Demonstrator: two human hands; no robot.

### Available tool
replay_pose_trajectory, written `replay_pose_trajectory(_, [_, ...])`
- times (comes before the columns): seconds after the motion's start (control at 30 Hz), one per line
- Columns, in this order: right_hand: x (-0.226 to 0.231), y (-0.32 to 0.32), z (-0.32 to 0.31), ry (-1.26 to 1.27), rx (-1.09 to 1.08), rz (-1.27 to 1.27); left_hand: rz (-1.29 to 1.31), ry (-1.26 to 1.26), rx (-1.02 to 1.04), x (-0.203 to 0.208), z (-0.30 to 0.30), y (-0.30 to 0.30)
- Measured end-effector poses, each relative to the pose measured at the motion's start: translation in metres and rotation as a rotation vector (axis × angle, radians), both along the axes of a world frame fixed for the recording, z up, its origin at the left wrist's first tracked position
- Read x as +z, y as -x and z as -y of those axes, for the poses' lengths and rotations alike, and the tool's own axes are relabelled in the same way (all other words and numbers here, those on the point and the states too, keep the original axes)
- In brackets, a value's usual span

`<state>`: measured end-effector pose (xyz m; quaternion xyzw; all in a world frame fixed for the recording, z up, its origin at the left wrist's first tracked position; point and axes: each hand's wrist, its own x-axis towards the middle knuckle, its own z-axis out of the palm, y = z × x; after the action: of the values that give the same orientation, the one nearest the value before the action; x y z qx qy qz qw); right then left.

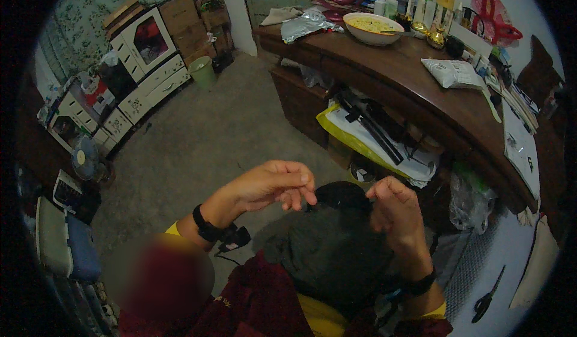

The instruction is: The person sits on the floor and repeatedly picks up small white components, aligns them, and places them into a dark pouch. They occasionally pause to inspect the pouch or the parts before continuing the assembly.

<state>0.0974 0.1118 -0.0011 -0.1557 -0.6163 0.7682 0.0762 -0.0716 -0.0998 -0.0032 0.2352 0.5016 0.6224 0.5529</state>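
Observation:
A dark grey cloth piece [336, 247] with a black, rounded, cap-like upper part [344, 195] rests across my lap. My left hand [279, 185] is raised at its left edge, with thumb and fingertips pinched together. On the other side my right hand [393, 208] is also closed, index finger and thumb meeting beside the black part. Whatever the fingertips hold is too small and dark to make out. Black bands circle both wrists, and a small black device [234, 237] hangs by the left one.
Right, a brown wooden desk [415, 66] carries a bowl of food [374, 28], bottles and a white packet [452, 74]. Black-handled scissors [488, 295] lie lower right on a pale surface. A white cabinet [150, 75], green bin [202, 72] and fan [88, 157] stand left.

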Motion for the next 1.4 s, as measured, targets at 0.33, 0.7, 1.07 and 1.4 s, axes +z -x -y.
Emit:
replay_pose_trajectory(0.33, [0.004,-0.012,-0.029,-0.051,-0.065,-0.003,0.021,-0.042,0.109,-0.013,0.002,0.005])
replay_pose_trajectory(0.7, [-0.004,-0.029,-0.058,0.018,-0.183,0.002,0.141,0.039,0.157,-0.053,-0.003,0.011])
replay_pose_trajectory(1.07, [-0.022,-0.027,-0.071,0.013,-0.204,0.013,0.098,0.166,0.157,-0.093,-0.012,0.010])
replay_pose_trajectory(1.4, [-0.040,-0.033,-0.087,0.039,-0.267,0.045,0.097,0.231,0.174,-0.120,-0.017,0.007])
